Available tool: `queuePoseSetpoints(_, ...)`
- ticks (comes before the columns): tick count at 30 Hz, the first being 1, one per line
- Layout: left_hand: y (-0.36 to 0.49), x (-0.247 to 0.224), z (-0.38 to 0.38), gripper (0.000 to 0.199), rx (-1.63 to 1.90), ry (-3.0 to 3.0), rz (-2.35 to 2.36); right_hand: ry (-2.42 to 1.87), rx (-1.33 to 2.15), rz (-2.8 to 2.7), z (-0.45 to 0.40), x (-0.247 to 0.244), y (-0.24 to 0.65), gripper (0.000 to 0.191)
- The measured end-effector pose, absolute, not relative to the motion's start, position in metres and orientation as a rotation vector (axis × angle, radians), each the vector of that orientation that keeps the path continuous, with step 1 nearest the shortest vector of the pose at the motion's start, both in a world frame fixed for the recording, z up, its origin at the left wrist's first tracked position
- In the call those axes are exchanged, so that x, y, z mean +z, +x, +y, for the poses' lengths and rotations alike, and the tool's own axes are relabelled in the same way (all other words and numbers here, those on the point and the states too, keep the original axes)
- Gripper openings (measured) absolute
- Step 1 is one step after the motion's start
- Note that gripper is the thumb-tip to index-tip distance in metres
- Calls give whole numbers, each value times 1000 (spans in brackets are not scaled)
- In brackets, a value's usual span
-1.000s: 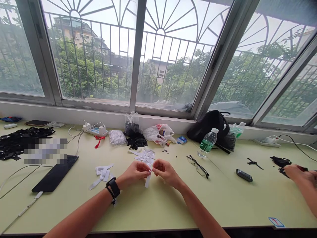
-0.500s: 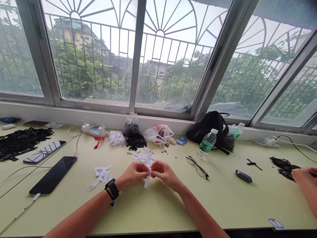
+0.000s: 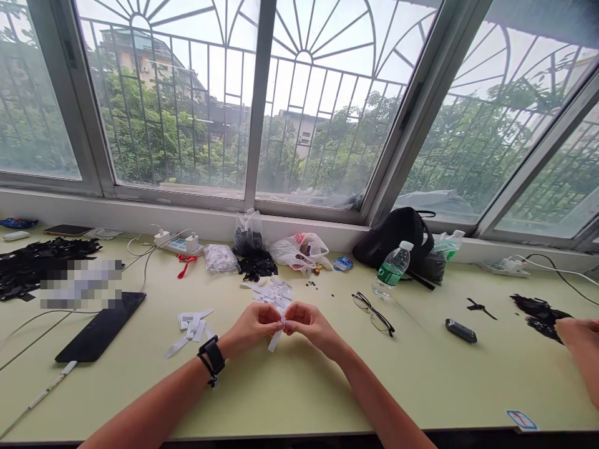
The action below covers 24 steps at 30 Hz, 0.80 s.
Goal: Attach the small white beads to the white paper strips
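Observation:
My left hand (image 3: 253,325) and my right hand (image 3: 311,325) meet at the middle of the table, fingertips together. Between them they pinch a narrow white paper strip (image 3: 275,340), whose lower end hangs out below my fingers. Its upper part is hidden by my fingers. Just beyond my hands lies a loose heap of white paper scraps (image 3: 274,294). Further white strips (image 3: 191,325) lie to the left of my left hand. A black wristband watch (image 3: 214,355) sits on my left wrist.
Another person's hand (image 3: 578,333) is at the right edge, next to black scraps (image 3: 538,315). A larger black pile (image 3: 37,262) lies far left. Nearby are a black tablet (image 3: 100,327), glasses (image 3: 374,313), a water bottle (image 3: 392,269) and plastic bags (image 3: 297,251).
The other person's hand has drawn back rightward from the black scraps. The lower end of the white strip has swung slightly left. My hands stay together.

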State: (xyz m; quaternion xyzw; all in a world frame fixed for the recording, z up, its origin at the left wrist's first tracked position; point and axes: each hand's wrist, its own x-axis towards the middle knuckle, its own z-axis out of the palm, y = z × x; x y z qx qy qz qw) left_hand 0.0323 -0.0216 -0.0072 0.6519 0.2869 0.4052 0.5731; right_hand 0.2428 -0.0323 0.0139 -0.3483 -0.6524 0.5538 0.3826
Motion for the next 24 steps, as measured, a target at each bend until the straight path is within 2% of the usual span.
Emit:
queuePoseSetpoints(7, 31, -3, -20, 45, 922, 1557, 743, -897, 1409, -1679, -34, 19, 245, 35)
queuePoseSetpoints(18, 31, -15, -15, 27, 984, 1611, 724, -899, 1478, -1782, -36, 12, 241, 31)
queuePoseSetpoints(24, 32, -15, -14, 32, 1002, 1582, 700, -907, 1483, -1710, -32, 8, 243, 32)
